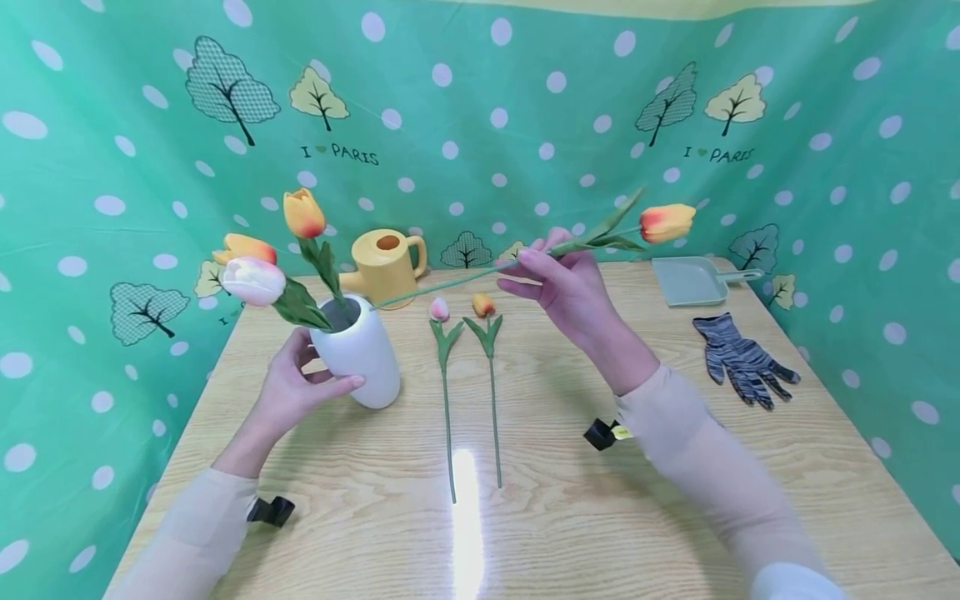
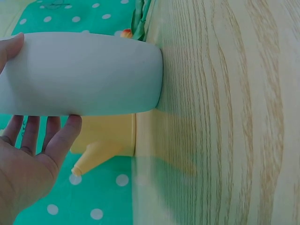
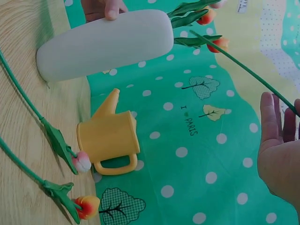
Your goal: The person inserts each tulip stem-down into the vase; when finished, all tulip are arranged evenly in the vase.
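Observation:
A white vase point(image 1: 358, 354) on the table holds several artificial tulips, with orange-yellow blooms point(image 1: 303, 213) and a pale pink one point(image 1: 253, 281) visible above its mouth. My left hand point(image 1: 309, 373) grips the vase's side, thumb on one face and fingers on the other. Between the thumb and fingers of my right hand point(image 1: 566, 283) is the stem of an orange-yellow tulip point(image 1: 666, 223), bloom pointing right. Its bare stem end point(image 3: 194, 33) is just outside the vase's mouth. Two more tulips, one pink point(image 1: 440, 310) and one orange point(image 1: 483, 306), lie side by side on the table.
Behind the vase stands a yellow watering can point(image 1: 386, 265). At the right lie a grey-green dustpan point(image 1: 688, 282) and a striped knitted glove point(image 1: 742, 358). A dotted green cloth point(image 1: 480, 100) surrounds the wooden table point(image 1: 360, 517) at the back and sides.

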Demonstrator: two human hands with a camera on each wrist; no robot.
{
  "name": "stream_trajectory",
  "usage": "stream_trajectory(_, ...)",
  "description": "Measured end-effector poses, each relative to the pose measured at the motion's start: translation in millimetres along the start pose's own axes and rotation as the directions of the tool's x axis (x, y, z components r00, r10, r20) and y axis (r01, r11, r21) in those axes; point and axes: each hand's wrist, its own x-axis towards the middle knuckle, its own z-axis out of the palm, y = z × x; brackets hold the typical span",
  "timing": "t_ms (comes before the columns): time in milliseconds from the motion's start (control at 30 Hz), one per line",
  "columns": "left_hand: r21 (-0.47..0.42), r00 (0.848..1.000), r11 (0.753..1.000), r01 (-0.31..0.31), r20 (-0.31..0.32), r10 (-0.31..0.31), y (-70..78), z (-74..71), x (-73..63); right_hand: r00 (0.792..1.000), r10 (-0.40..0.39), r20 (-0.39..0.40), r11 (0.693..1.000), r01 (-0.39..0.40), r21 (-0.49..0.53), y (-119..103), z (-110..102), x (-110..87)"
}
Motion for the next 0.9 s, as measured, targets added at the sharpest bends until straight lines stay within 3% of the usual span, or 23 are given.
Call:
stream_trajectory(500,0.011,1.000,1.000,0.017,0.009,-0.017,0.0,-0.1,0.1,0.999,0.001,0.052,0.990,0.006,-0.140,15.2,28.6,17.6)
stream_trajectory(900,0.018,1.000,1.000,0.026,0.004,-0.026,0.1,0.0,-0.4,0.998,0.000,0.067,0.951,0.021,-0.308,18.9,40.9,30.2)
